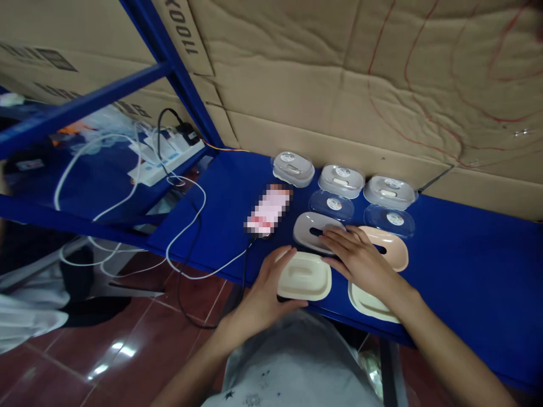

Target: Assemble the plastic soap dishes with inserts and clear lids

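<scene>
My left hand (267, 291) curves around the left end of a cream oval lid-like piece (306, 277) with a raised middle, its thumb at the near edge and fingers at the far edge. Over the right end of a grey oval piece with a dark slot (306, 230), my right hand (354, 254) lies with fingers stretched out, fingertips near the slot. A peach slotted piece (396, 251) shows partly behind that hand. Below my right wrist, a second cream piece (367, 302) is partly hidden by the forearm.
Clear oval lids (331, 204) lie behind the slotted pieces; three clear-covered boxes (341, 181) line the cardboard wall (297, 118). A blurred-out phone (269, 210) lies left, near white cables (186, 277). A power strip (169, 158) sits on the left shelf, beside a blue post (186, 73).
</scene>
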A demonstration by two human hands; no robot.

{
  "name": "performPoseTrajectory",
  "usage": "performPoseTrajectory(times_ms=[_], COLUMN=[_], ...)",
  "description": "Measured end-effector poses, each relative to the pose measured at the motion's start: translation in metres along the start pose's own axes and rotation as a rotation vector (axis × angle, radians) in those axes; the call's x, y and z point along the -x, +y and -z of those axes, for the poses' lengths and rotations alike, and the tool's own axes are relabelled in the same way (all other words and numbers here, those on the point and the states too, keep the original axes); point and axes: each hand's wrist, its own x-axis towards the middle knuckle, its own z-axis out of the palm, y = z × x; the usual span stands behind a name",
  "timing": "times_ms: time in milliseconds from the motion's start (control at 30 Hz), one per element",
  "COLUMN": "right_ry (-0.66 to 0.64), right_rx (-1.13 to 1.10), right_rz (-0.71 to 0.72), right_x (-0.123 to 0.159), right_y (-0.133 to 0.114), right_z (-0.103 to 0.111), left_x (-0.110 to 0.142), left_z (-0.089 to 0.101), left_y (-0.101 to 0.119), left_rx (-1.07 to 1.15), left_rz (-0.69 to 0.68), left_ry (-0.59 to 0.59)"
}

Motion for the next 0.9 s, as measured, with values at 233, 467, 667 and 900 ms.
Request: performPoseTrajectory(times_ms=[233, 467, 667, 900], right_ry=[0.069, 0.057, 0.057, 0.014], right_rx=[-0.094, -0.377, -0.32, -0.077], right_rz=[-0.053, -0.003, 0.122, 0.117], right_x=[0.001, 0.009, 0.012, 0.016], right_y=[0.006, -0.014, -0.035, -0.031], right_z=[-0.003, 0.014, 0.01, 0.002], left_x=[-0.001, -0.011, -0.023, -0.031], left_z=[-0.002, -0.006, -0.002, -0.01], left_y=[-0.005, -0.002, 0.005, 0.014], left_rx=[0.218, 0.381, 0.214, 0.597], left_rz=[0.113, 0.129, 0.039, 0.04], left_ry=[0.094, 0.111, 0.155, 0.195])
